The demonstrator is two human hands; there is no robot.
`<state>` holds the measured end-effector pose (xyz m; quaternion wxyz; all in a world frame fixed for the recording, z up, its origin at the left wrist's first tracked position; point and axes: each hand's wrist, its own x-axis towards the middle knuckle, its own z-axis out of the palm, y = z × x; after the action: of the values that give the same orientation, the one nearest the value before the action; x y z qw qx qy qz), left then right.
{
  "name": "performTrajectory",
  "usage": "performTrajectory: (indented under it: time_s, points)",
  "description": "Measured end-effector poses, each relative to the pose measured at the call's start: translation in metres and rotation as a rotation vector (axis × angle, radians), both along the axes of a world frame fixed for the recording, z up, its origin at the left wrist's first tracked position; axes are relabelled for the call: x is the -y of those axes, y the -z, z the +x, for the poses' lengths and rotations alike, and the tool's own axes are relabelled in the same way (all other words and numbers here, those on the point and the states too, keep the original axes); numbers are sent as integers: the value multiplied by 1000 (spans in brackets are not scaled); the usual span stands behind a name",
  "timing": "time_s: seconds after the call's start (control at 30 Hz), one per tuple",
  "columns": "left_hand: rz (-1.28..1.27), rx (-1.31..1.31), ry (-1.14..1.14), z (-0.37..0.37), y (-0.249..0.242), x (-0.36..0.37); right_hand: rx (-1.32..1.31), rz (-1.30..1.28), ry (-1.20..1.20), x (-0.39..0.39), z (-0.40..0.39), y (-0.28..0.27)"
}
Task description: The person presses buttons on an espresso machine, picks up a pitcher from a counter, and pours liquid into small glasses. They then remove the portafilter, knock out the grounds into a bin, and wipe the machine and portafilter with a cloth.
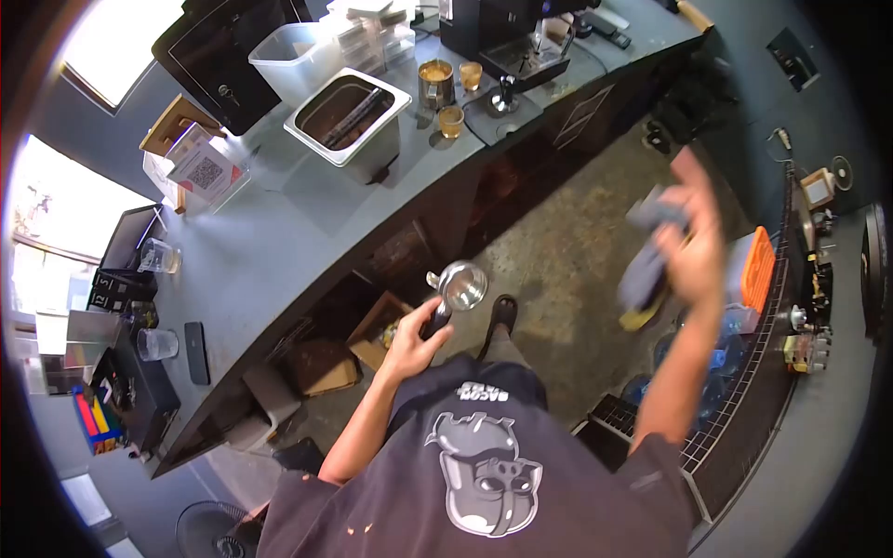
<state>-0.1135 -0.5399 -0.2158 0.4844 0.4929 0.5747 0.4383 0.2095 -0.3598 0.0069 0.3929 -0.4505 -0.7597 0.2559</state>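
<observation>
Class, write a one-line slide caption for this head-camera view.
Behind a café counter, the left hand holds a portafilter while the blurred right hand grips a grey cloth.

We see strong daylight pouring in from the windows (56, 200) on the left, blown out to plain white. The grey counter (307, 214) catches a soft sheen from it, while the floor below sits dimmer. The fisheye lens bends the edges hard and leaves black corners. Our right hand (693, 246) and the cloth (651, 251) it seems to grip are smeared with motion blur; the left hand (409, 344) stays sharp
</observation>
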Motion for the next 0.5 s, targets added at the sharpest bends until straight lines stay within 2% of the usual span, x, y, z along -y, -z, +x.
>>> performTrajectory:
  time_s: [0.03, 0.07, 0.1, 0.13, 0.3, 0.4, 0.5]
  points:
    - [1, -31, -33, 9, 0, -5, 16, 77, 11, -38, 18, -26]
    - [-41, 52, -55, 19, -7, -12, 32, 154, 26, -76, 37, -52]
    - [-74, 107, -62, 28, -8, -18, 216, 154, 141, -117, 59, -90]
    - [-106, 165, -73, 35, -9, -22, 407, 182, 125, -178, 96, -124]
    - [-71, 292, -190, 81, -19, -53, 532, 209, 211, -449, 235, -260]
    - [-22, 313, -309, 107, -21, -61, 493, 214, 213, -521, 236, -311]
    - [-11, 325, -370, 118, -20, -59, 423, 172, 200, -549, 215, -305]
